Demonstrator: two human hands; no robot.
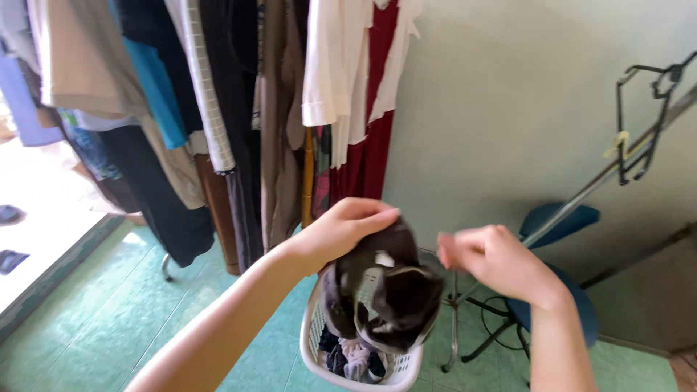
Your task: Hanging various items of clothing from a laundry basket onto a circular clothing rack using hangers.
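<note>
Left hand (345,229) pinches a dark brown garment (392,294) by its top edge, holding it up over a white laundry basket (319,356) of crumpled clothes; right hand (494,261) hovers just beside it, fingers loosely curled, gripping nothing. Hung clothes (218,109) line the rack behind; blue stool (573,290) at right.

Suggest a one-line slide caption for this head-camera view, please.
Left hand lifts a dark garment over a white laundry basket; right hand beside it.

The dark garment (392,290) is looking like soft matt cloth. The white basket (396,369) is showing glossy slatted plastic. The floor tiles (94,327) are gleaming, smooth and glazed.
</note>
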